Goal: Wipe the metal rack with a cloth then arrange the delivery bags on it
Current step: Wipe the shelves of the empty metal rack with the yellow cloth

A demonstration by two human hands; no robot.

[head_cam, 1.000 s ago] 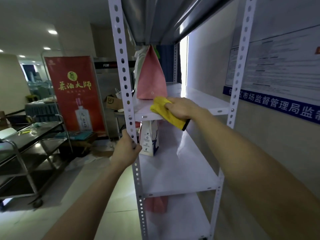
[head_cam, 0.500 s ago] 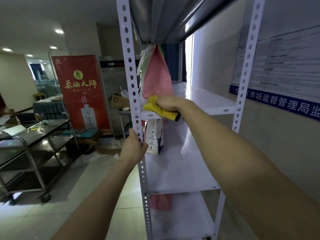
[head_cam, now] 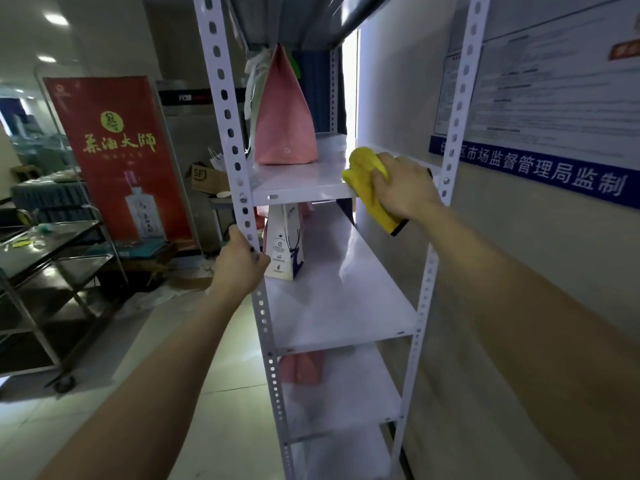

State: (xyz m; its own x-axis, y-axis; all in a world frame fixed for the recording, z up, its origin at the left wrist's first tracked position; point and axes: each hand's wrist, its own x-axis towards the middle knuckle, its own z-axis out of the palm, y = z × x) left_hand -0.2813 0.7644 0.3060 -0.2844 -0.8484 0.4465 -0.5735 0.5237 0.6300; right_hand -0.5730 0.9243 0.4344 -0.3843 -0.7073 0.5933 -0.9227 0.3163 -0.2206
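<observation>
Mid-wipe: right hand (head_cam: 405,194) grips a yellow fabric cloth (head_cam: 365,174) against the white perforated metal rack (head_cam: 346,299), at its shelf edge; left hand (head_cam: 239,268) clasps its upright. Arranging apparently not yet begun.

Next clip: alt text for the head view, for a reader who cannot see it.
The right hand holds a yellow cloth against a shelf's front edge on the white metal rack, while the left hand grips its front post. A pink bag stands on that shelf; a white deer-print bag stands one shelf below.
</observation>
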